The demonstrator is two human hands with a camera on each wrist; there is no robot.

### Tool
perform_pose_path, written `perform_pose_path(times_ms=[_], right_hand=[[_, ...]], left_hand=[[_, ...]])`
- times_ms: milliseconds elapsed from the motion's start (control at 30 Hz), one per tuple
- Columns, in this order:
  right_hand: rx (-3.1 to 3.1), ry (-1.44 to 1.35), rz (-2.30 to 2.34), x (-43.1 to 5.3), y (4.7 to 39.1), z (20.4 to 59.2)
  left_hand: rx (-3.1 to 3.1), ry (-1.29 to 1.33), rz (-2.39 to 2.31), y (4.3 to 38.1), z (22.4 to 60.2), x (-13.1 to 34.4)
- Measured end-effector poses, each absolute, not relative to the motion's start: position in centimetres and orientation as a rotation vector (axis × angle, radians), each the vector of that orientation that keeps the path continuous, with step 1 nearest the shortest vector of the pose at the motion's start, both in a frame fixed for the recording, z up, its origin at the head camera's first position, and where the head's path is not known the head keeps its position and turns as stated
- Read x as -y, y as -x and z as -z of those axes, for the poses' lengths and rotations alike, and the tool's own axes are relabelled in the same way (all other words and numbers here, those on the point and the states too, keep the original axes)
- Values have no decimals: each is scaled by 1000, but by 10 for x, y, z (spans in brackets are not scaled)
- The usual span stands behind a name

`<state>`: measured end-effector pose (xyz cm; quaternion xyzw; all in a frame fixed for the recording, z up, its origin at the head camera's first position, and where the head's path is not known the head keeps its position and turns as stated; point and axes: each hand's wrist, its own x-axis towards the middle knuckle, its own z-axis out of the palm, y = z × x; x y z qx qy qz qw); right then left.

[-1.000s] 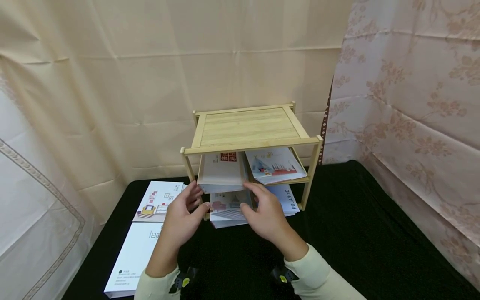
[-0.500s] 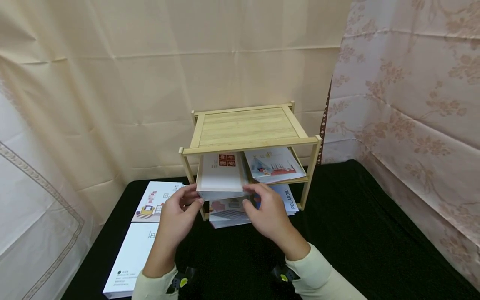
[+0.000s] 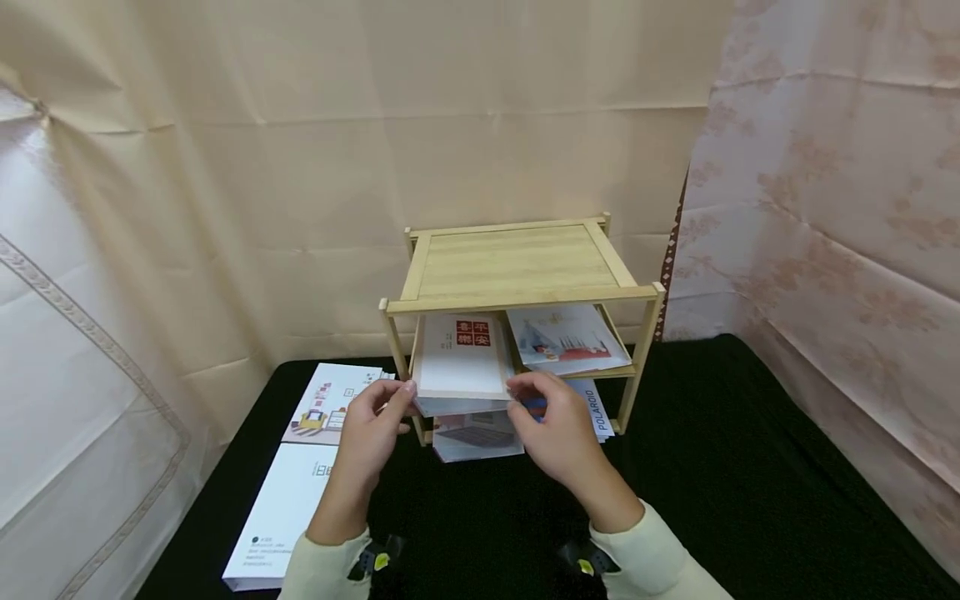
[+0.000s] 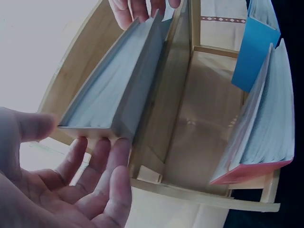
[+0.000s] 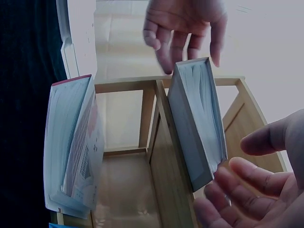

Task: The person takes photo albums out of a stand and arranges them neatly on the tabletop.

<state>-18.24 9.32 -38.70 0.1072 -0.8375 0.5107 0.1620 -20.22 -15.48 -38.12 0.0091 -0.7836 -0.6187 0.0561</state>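
A thick, white-covered photo album with red square characters lies on the left half of the wooden rack's middle shelf. Its near end juts out past the shelf's front. My left hand holds its left front corner, the thumb above and the fingers underneath, as the left wrist view shows. At the other corner my right hand grips with curled fingers; in the right wrist view its fingertips meet the album's end. Pages show between the covers in both wrist views.
Another album lies right of it on the same shelf. Below are an album with a pictured cover and a POLAROID one. Two white albums, one patterned and one plain, lie on the black cloth at left.
The white album has slid a little toward me out of the shelf, and its red characters show fully. Both hands moved with it. The head view has shifted slightly.
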Motion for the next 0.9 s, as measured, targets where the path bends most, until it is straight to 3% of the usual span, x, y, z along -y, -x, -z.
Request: perform_pose_path(times_ms=[567, 900], right_hand=[[2408, -250, -1551, -94, 181, 391], [2416, -197, -1660, -102, 184, 386]], left_hand=[[2111, -54, 2511, 207, 392, 158], [2149, 36, 2588, 210, 393, 161]])
